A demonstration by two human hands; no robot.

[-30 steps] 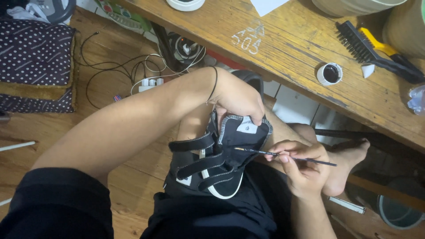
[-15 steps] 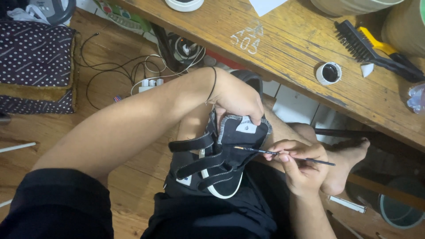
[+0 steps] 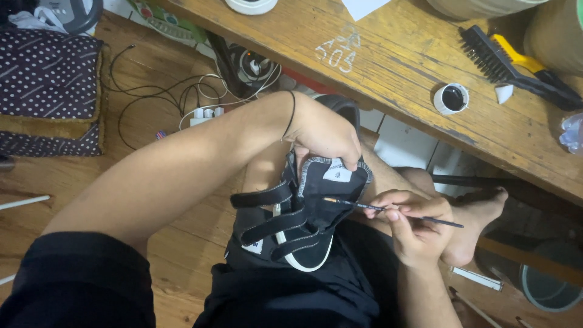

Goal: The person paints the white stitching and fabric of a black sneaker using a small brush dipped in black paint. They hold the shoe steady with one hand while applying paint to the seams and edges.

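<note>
Head view: left hand (image 3: 325, 130) is gripping a black shoe (image 3: 297, 218) resting on the lap, fingers clenched over its tongue, while right hand (image 3: 410, 228) is pinching a thin brush (image 3: 388, 209), tip apparently touching the shoe's lining.

The left hand (image 3: 325, 130) hid the black sneaker's (image 3: 300, 222) heel. The grey bucket (image 3: 549, 285) was cut by the right edge, and the brush's (image 3: 388, 209) bristle tip was too small to make out.
</note>
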